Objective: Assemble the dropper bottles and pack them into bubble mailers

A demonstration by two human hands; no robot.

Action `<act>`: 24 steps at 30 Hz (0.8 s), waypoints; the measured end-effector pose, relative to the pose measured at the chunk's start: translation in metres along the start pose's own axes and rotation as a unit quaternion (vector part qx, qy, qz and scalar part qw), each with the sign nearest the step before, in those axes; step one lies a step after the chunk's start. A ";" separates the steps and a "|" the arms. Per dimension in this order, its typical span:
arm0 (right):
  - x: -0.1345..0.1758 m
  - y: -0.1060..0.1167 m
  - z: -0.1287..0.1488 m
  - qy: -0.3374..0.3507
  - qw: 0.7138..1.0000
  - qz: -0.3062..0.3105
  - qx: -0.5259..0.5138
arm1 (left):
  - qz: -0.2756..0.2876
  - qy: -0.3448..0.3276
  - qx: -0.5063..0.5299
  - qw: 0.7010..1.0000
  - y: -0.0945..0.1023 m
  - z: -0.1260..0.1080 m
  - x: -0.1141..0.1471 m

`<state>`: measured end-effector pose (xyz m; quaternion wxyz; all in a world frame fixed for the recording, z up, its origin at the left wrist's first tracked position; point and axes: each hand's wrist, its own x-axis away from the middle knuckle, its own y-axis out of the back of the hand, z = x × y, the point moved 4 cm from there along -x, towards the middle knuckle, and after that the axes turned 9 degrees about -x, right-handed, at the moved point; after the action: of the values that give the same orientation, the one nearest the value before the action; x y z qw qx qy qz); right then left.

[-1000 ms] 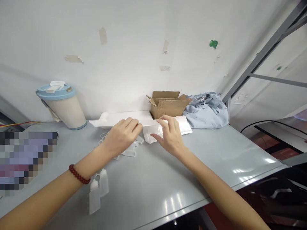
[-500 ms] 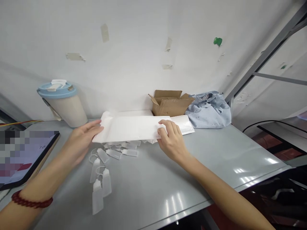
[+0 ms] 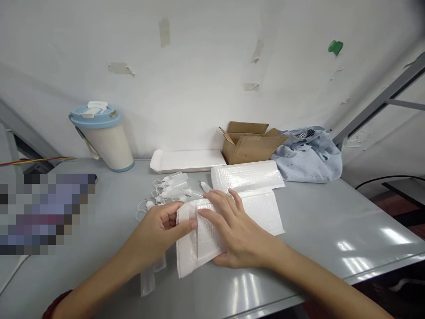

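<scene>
Head view, looking down at a grey bench (image 3: 299,266) against a white wall. Both hands work on 1 white bubble mailer (image 3: 212,230) lying flat near the front edge. The left hand (image 3: 156,232) pinches the mailer's left end, thumb on top and fingers under the edge, apparently at the opening or flap. The right hand (image 3: 237,235) lies spread and flat on top, pressing it down. Whether anything is inside cannot be seen.

Judging by the layout, the work looks early: small white squeeze bottles (image 3: 172,188) with looped caps lie loose just behind the hands, and 1 more bottle (image 3: 148,281) lies partly under the left wrist. A second mailer (image 3: 247,175) waits behind the first, with a stack of flat white mailers (image 3: 187,160) at the wall.

Also present: a blue-lidded cup (image 3: 104,137), an open cardboard box (image 3: 252,144) and a blue cloth bag (image 3: 308,155).
</scene>
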<state>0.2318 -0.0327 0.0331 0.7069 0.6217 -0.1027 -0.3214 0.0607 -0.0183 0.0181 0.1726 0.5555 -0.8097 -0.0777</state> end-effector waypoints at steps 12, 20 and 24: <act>0.000 0.016 -0.009 -0.001 1.000 -0.024 0.000 | -0.057 -0.001 -0.110 0.992 0.006 0.007 -0.004; 0.002 0.036 -0.049 -0.114 0.990 -0.079 0.007 | -0.215 -0.124 -0.355 0.901 0.037 -0.012 -0.018; 0.003 0.039 -0.064 -0.159 0.983 -0.086 0.038 | -0.154 -0.161 -0.452 0.864 0.039 -0.011 -0.038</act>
<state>0.2819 0.0183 0.0555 0.6271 0.5955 -0.1723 -0.4717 0.0435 0.0322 0.0332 0.2581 0.5137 -0.6067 -0.5490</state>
